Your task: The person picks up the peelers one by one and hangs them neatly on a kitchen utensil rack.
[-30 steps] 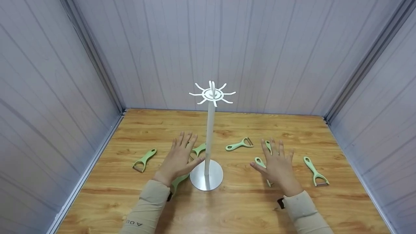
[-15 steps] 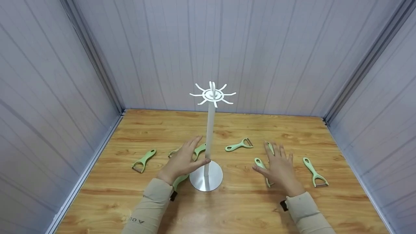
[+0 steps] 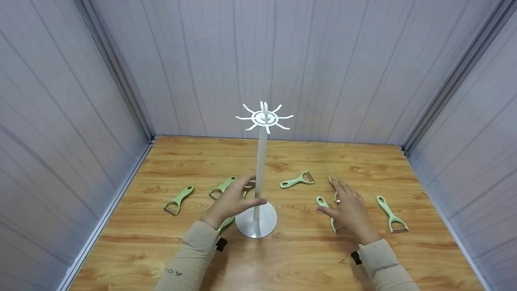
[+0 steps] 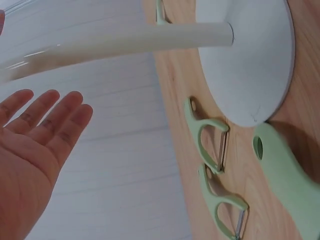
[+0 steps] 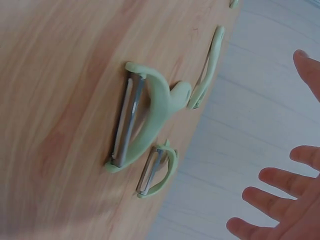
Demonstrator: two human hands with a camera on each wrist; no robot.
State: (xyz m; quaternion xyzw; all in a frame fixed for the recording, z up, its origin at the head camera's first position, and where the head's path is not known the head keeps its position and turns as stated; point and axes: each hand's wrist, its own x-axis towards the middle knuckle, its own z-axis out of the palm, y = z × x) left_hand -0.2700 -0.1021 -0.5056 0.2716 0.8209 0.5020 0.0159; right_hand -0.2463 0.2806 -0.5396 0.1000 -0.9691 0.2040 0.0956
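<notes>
Just left of the white stand (image 3: 261,161), the left hand (image 3: 228,202) is held in the air, its thumb well parted from nearly straight fingers. By the left wrist view, the palm is bare and the fingers are kept clear of the pole. Well to the right of the stand, the right hand (image 3: 349,208) is held palm-down over two peelers, with thumb and fingers separated and slightly bent – apart from the peelers in the right wrist view, the palm likewise bare.

On the wood-grained table (image 3: 299,258), eight green peelers are scattered about the stand. Farthest to its left, one peeler (image 3: 183,195) is laid at a slant; nearer, a second peeler (image 3: 224,185) and, partly hidden by the left hand, a third peeler (image 3: 248,189) are seen. A fourth peeler (image 3: 227,222) is placed right beside the round base (image 3: 266,227). Behind and right of the stand lies a fifth peeler (image 3: 291,183); farther right, a sixth peeler (image 3: 331,178) and a seventh peeler (image 3: 323,204) are partly covered by the right hand, and an eighth peeler (image 3: 386,207) is found rightmost.

The stand is topped by a ring of hooks (image 3: 265,118). It is enclosed by pale panels – a left wall (image 3: 60,121), a back wall (image 3: 323,72) and a right wall (image 3: 476,133).
</notes>
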